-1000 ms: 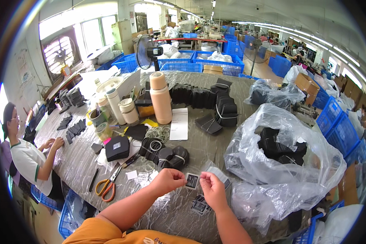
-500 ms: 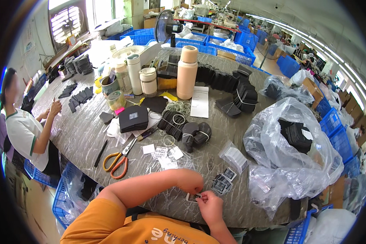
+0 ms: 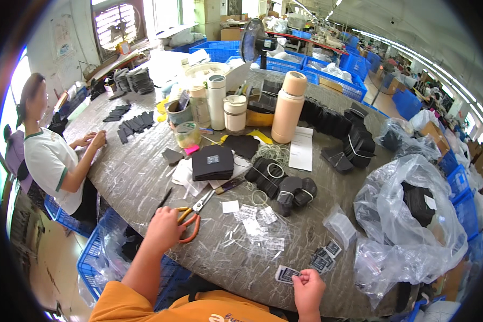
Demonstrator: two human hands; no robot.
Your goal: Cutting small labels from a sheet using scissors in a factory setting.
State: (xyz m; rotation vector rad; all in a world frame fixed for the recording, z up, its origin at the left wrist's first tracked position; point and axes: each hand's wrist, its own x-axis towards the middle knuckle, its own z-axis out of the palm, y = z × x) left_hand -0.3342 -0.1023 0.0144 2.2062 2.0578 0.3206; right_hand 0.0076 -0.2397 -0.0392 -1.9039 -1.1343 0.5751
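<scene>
My left hand (image 3: 165, 229) is at the handles of the scissors (image 3: 192, 219), which lie on the table with orange and yellow grips. Its fingers are curled over the yellow loop and hide part of it, along with the lower end of a black pen-like stick (image 3: 164, 198). Near the table's front edge, my right hand (image 3: 309, 288) pinches a small stack of black printed labels (image 3: 287, 275) with pale borders between thumb and fingers. More such labels (image 3: 323, 258) lie just beyond it. White and clear label pieces (image 3: 255, 222) and thin clear trimmings are scattered between the hands.
Behind stand a peach bottle (image 3: 288, 107), a white flask (image 3: 217, 102) and a stack of black pieces (image 3: 213, 163). Banded black bundles (image 3: 276, 180) lie mid-table. A large clear plastic bag (image 3: 383, 236) fills the right. Another person (image 3: 51, 155) works at the left edge.
My left hand has moved left from beside my right hand to the scissors. My right hand still holds the labels. The view has shifted; the other person's hands have lowered toward the table.
</scene>
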